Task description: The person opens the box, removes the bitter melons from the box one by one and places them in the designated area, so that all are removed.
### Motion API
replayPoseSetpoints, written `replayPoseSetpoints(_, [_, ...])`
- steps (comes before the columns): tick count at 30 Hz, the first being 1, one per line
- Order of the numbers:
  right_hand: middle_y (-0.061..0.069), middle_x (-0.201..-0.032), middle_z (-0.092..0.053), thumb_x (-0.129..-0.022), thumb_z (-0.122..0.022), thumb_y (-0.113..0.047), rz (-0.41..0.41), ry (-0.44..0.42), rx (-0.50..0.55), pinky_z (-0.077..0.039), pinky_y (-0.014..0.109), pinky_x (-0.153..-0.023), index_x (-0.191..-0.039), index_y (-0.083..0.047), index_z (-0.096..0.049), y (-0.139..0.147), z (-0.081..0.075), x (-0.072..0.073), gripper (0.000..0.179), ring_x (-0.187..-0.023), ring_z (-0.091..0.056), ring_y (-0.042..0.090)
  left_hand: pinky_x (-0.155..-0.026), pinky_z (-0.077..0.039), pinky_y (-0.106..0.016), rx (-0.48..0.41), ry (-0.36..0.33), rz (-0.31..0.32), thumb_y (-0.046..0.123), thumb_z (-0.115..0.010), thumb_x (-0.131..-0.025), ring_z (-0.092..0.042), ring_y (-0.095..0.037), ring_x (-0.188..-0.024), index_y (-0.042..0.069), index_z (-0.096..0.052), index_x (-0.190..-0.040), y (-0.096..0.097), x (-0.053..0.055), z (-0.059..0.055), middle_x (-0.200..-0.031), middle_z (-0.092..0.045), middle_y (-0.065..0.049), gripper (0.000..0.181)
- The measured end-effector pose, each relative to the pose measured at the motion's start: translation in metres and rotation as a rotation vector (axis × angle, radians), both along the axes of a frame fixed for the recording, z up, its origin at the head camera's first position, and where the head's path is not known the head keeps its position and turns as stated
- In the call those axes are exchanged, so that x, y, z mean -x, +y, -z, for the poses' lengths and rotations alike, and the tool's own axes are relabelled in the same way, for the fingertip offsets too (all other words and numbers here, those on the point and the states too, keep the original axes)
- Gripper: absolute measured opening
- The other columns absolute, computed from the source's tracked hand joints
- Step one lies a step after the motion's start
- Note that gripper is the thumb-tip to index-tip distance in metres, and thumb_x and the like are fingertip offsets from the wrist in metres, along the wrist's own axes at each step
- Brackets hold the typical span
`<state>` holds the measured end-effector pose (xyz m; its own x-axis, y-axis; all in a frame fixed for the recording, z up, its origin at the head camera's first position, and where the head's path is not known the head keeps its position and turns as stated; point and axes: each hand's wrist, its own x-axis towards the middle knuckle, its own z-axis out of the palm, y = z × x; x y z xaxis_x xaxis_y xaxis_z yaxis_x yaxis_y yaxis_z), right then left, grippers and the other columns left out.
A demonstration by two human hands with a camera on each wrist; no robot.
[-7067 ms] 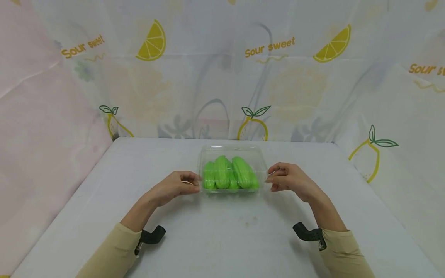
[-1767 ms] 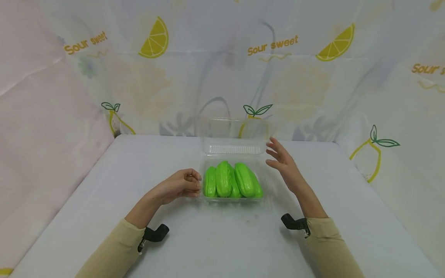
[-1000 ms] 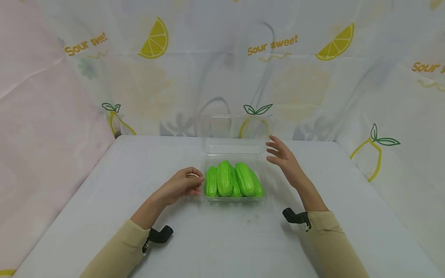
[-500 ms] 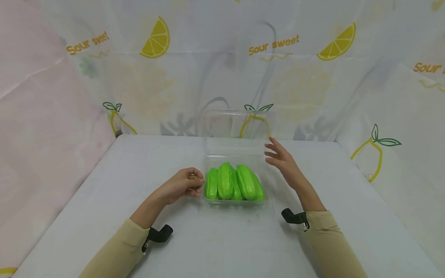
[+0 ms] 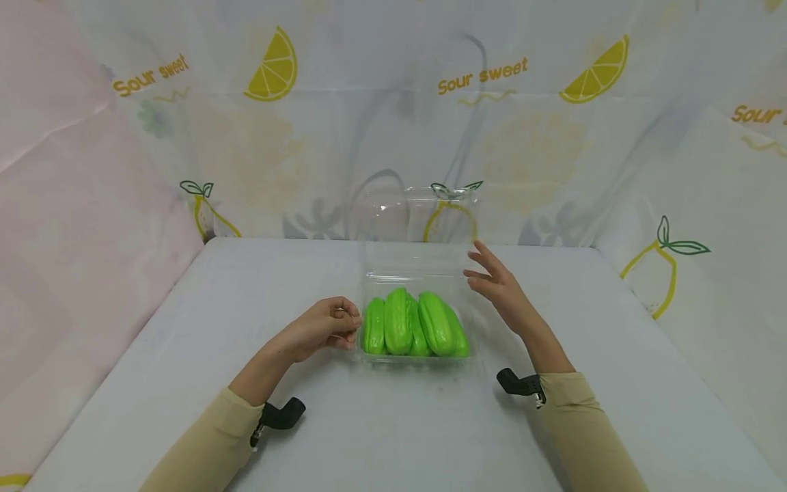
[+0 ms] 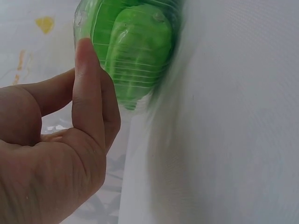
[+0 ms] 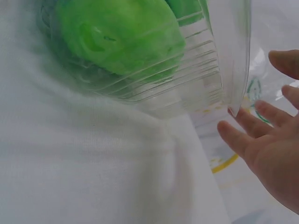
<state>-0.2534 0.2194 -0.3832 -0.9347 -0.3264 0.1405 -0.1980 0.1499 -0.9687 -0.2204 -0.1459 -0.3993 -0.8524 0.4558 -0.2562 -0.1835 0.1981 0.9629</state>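
Near the middle of the table [image 5: 393, 437], the clear box [image 5: 412, 359] stood with its lid [image 5: 406, 256] raised behind it and several green pieces [image 5: 397, 321] side by side inside. The left hand [image 5: 321, 329] was at the box's left edge, finger and thumb together, apparently pinching the rim. The right hand [image 5: 507, 294] held nothing; its fingers were spread wide beside the lid's right edge, and contact could not be confirmed.

The step in hand was judged to be control of the raised lid. It called for a light, steady left hold, since thin plastic would probably flex under a hard pinch. Right-hand force was best kept small and square to the hinge [image 5: 418, 275], to avoid twisting the lid or tipping the box.

The table had a white covering. A pale backdrop [image 5: 344, 137], printed with lemons and "Sour sweet", rose behind. A black mount [image 5: 285, 415] projected from each sleeve [image 5: 209, 441].
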Motion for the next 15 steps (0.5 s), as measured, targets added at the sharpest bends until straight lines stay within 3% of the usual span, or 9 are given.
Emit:
replayPoseSetpoints(3, [0.013, -0.166, -0.015, -0.103, -0.051, -0.013, 0.015, -0.012, 0.0, -0.035, 0.043, -0.117, -0.16, -0.017, -0.013, -0.0002, 0.0019, 0.0009, 0.069, -0.145, -0.035, 0.041, -0.062, -0.057, -0.021, 0.0, 0.002, 0.006, 0.014, -0.06, -0.099, -0.06, -0.011, -0.068, -0.001, -0.046, -0.113, 0.0004, 0.0, 0.0008, -0.077, -0.056, -0.002, 0.025])
replayPoseSetpoints(7, [0.012, -0.167, -0.011, -0.103, -0.049, -0.011, 0.009, -0.045, 0.04, -0.042, 0.017, -0.104, -0.159, -0.009, -0.013, -0.0004, 0.0045, 0.0018, 0.066, -0.145, -0.035, 0.04, -0.062, -0.057, -0.02, 0.001, 0.001, 0.011, 0.013, -0.059, -0.099, -0.06, -0.011, -0.068, -0.001, -0.046, -0.113, 0.001, -0.0005, 0.0012, -0.077, -0.057, -0.002, 0.024])
replayPoseSetpoints(9, [0.011, -0.168, -0.009, -0.104, -0.048, -0.011, -0.001, -0.057, 0.061, -0.043, 0.016, -0.104, -0.159, -0.007, -0.011, -0.0005, 0.0051, 0.0018, 0.067, -0.146, -0.033, 0.04, -0.062, -0.057, -0.02, 0.004, 0.007, 0.011, 0.013, -0.059, -0.099, -0.06, -0.011, -0.068, -0.002, -0.047, -0.113, 0.0013, -0.0011, 0.0009, -0.077, -0.057, -0.002, 0.024])
replayPoseSetpoints(13, [0.009, -0.168, -0.008, -0.104, -0.048, -0.013, -0.007, -0.068, 0.073, -0.04, 0.031, -0.114, -0.159, -0.008, -0.01, -0.001, 0.0056, 0.0017, 0.067, -0.147, -0.032, 0.039, -0.062, -0.057, -0.02, 0.008, 0.02, 0.012, 0.013, -0.059, -0.099, -0.061, -0.012, -0.068, -0.003, -0.047, -0.114, 0.0012, -0.0019, 0.0004, -0.078, -0.057, -0.002, 0.025])
replayPoseSetpoints(15, [0.008, -0.168, -0.008, -0.104, -0.048, -0.014, -0.008, -0.076, 0.081, -0.039, 0.031, -0.115, -0.159, -0.008, -0.011, -0.0012, 0.0059, 0.002, 0.067, -0.147, -0.032, 0.038, -0.062, -0.057, -0.021, 0.01, 0.023, 0.012, 0.012, -0.059, -0.099, -0.061, -0.012, -0.068, -0.004, -0.047, -0.115, 0.0011, -0.002, 0.0003, -0.078, -0.057, -0.002, 0.026])
